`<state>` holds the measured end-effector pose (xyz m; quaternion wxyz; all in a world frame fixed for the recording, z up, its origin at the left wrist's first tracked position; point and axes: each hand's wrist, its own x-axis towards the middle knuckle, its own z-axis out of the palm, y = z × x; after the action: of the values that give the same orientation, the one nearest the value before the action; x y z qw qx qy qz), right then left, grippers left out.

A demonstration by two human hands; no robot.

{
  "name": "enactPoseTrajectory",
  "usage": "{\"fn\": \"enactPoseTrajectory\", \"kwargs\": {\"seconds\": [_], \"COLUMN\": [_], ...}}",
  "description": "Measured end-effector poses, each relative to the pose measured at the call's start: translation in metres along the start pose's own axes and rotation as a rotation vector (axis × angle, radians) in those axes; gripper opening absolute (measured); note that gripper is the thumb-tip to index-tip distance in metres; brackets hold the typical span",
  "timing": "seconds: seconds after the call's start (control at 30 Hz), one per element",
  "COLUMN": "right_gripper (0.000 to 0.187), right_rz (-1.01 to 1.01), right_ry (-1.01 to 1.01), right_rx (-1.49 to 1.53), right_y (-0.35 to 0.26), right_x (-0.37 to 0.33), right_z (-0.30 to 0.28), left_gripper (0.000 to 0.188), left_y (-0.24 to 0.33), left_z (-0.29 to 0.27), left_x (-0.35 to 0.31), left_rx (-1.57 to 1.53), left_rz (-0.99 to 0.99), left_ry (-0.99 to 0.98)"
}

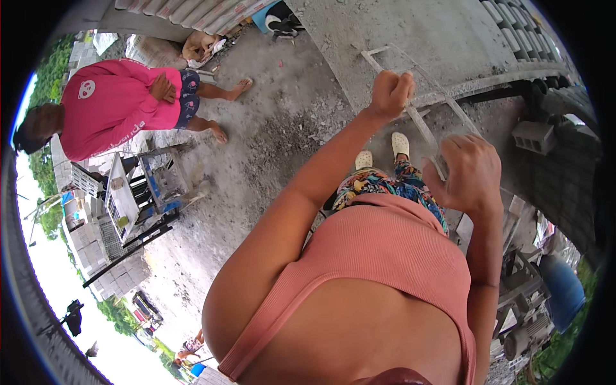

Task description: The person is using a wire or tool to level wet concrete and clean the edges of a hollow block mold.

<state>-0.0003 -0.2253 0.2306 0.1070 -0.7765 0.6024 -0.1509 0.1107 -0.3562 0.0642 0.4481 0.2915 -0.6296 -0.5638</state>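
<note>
My left hand (391, 95) is raised ahead of me, its fingers curled into a fist. Whatever lies inside that fist, if anything, is hidden. Behind it runs a narrow, dusty frame of long pale bars (421, 126), reaching over a grey concrete slab (359, 22); I cannot tell whether the fist touches it. My right hand (471, 170) is lifted to the right of my body, slightly blurred, with the fingers bent and the thumb apart from them. The near ends of the bars pass behind this hand. Nothing shows in its grasp.
A person in a pink top (122, 106) stands at the left, hands together. Below them is a cluttered metal stand (138, 192). A hollow block (534, 136) lies at the right, a blue drum (563, 292) farther down. Animals rest at the top. Gravel covers the ground (282, 122).
</note>
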Motion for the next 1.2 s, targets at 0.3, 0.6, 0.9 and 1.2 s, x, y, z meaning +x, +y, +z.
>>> {"fn": "enactPoseTrajectory", "kwargs": {"seconds": [0.3,0.6,0.9,1.2], "right_gripper": [0.024,0.029,0.027,0.026], "right_rz": [0.02,0.123,0.059,-0.003], "right_ry": [0.071,-0.015,0.096,-0.039], "right_rx": [-0.018,0.078,0.073,0.007], "right_y": [-0.03,-0.006,0.02,-0.02], "right_x": [-0.018,-0.017,0.031,0.012], "right_z": [0.0,0.009,0.065,-0.001], "left_gripper": [0.047,0.046,0.045,0.043], "left_y": [0.0,0.018,-0.034,-0.004], "left_z": [-0.004,-0.014,-0.048,-0.022], "left_x": [-0.039,-0.015,0.048,-0.022], "left_rx": [0.122,0.286,0.281,0.03], "left_rz": [0.313,0.046,0.145,0.254], "left_ry": [0.012,-0.169,-0.17,0.026]}}
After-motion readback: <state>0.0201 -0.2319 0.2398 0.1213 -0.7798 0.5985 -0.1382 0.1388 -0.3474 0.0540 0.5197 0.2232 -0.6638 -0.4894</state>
